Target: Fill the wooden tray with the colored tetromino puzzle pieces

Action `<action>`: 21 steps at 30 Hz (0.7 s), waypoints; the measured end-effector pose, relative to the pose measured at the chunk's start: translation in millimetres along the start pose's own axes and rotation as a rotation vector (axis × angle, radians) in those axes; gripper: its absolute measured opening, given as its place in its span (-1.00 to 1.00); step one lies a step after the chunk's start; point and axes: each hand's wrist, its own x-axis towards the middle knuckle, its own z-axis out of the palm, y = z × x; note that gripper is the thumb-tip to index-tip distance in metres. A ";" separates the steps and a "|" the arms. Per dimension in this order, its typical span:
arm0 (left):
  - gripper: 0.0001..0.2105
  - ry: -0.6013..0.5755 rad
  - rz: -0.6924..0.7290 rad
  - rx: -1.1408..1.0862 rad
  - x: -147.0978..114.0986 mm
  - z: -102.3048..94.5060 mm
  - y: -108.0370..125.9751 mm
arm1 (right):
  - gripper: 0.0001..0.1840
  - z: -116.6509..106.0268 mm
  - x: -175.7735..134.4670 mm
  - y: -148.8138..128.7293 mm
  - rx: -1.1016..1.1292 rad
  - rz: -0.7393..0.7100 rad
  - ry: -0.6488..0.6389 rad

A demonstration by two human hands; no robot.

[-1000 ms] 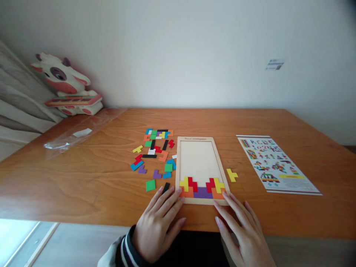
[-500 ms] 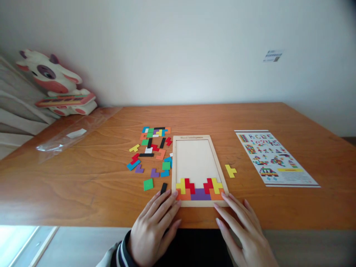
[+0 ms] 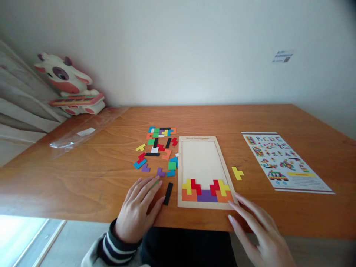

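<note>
A wooden puzzle tray [image 3: 205, 206] lies flat, its bottom filled with orange, red and yellow pieces around a purple piece [image 3: 207, 196]. Left of the tray, my left hand [image 3: 136, 213] rests palm down with fingers stretched out, over a green square piece that peeks between them and is mostly hidden. A black bar piece [image 3: 168, 194] lies right beside its thumb. My right hand [image 3: 261, 230] is at the tray's lower right corner, fingers extended and apart, fingertips touching the frame. A yellow T-shaped piece [image 3: 237, 173] sits to the tray's right.
Several loose pieces, among them a green square [image 3: 172, 166], are scattered left of the tray. A printed pattern sheet [image 3: 286, 161] lies at right. Farther left are a clear plastic bag [image 3: 86, 131] and a cow-shaped toy keyboard [image 3: 75, 89]. The table's front edge runs below my hands.
My left hand has left the tray's lower left corner and moved left onto the green square, uncovering the black bar. My right hand stays at the tray corner. The view has shifted slightly left.
</note>
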 end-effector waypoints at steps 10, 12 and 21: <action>-0.70 -0.094 0.203 -0.117 14.6 2.5 -6.4 | -0.66 -2.0 33.0 32.1 -0.068 0.130 0.031; -0.68 -0.090 0.196 -0.120 13.8 4.1 -8.1 | -0.65 2.9 39.4 35.6 -0.068 0.125 0.037; -0.67 -0.063 0.118 -0.052 9.9 5.4 -3.4 | -0.57 21.5 42.8 47.3 -0.057 0.128 -0.018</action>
